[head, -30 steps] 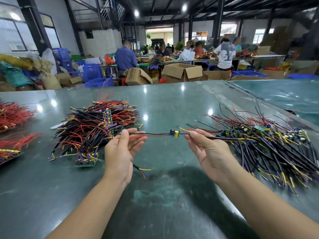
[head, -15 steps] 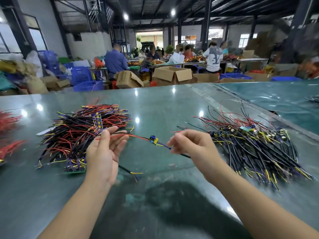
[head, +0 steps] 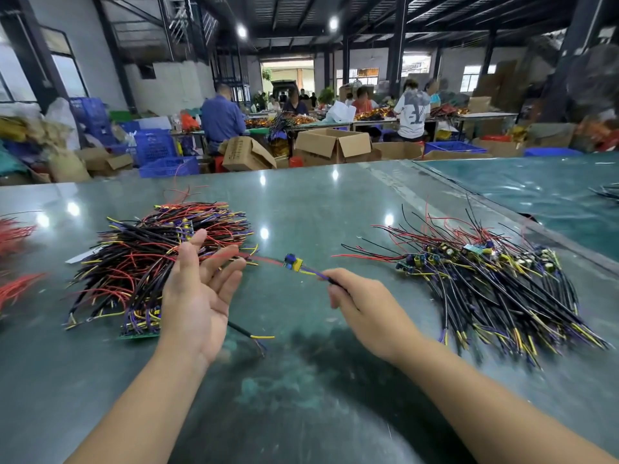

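Between the 2 heaps of wired boards on the green table [head: 318, 202], the small blue-and-yellow board [head: 293, 262] hangs in the air on its leads, nearer the left heap [head: 144, 259] than the right heap [head: 485, 283]. 1 second ago both hands pinched this piece and drew it taut between them. Now the left hand [head: 197, 296] has let go and lies palm-up with its fingers spread and straight, while the right hand [head: 361, 303] still pinches the black sleeved end in curled fingers. The board has also travelled leftward. I judge the straightening or check is done and the piece is bound for the left heap, with only the right hand's release left. The red lead [head: 264, 259] is smeared by motion, so I cannot tell whether it rests on the left fingertips or merely passes them. The sleeve's tail is hidden inside the right fist. A black cable with a yellow tip [head: 249, 333] runs under the left palm, so whether it belongs to the held piece is unclear. Red bundles [head: 16, 286] are cut off at the left edge.
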The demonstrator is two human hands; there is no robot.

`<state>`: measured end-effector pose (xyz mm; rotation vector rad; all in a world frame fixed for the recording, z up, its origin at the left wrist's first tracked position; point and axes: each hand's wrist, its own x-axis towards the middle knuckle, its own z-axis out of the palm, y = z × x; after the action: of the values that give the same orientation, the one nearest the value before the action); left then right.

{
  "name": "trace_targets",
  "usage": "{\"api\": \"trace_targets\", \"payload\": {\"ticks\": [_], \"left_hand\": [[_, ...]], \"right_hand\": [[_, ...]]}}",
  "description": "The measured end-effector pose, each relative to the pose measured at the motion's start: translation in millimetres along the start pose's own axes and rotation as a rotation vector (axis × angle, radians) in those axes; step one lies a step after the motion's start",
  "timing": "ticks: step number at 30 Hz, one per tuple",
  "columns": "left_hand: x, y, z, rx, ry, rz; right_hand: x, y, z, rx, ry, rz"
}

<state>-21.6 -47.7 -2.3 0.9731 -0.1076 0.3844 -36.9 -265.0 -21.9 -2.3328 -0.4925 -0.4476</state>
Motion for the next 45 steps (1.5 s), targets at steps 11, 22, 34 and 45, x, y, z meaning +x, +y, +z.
{"api": "trace_targets", "payload": {"ticks": [11,22,34,45], "left_hand": [[-6.7,-5.4,1.1,0.08,-0.124,-0.116],[-1.6,-6.0,-3.3,0.075,-0.062,-0.118],[14.9,2.2,-29.4,0.889,0.572,0.414],[12.6,-3.4,-41.8,1.774,0.32,-0.034]], "right_hand": [[11.6,37.9,-81.8,-0.523,0.486,0.484],[3.5,73.0,-95.8,-0.535,0.272,0.781],[2.3,5.4,-31.9,-0.41,0.243,0.234],[-7.7,-15.2,21.5,-0.085,0.072,0.05]]}}
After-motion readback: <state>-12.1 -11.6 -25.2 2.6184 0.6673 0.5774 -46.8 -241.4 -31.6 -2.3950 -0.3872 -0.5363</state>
